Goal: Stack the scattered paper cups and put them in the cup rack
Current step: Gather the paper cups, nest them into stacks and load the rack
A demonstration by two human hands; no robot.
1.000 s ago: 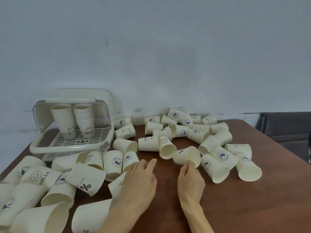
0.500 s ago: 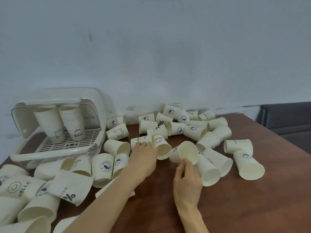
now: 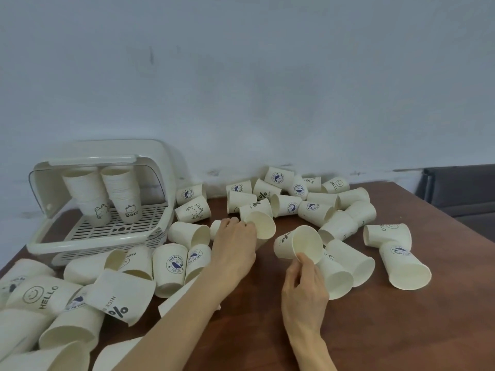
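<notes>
Cream paper cups (image 3: 285,205) lie tipped and scattered across my surface, thickest at its far edge and near-left corner. Two upright stacks (image 3: 123,192) stand in the white cup rack (image 3: 99,231) at the far-left corner.

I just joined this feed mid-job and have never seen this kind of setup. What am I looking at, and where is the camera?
No machine here: a person works with bare hands, filmed by one camera on their head, looking forward and down. Paper cups lie scattered on a brown table. At the back left sits the cup rack, lid up, with two stacks of cups inside. The right hand pinches the rim of one cup, lifted with its mouth toward the camera. The left hand has its grip on another cup lying on its side.
</notes>
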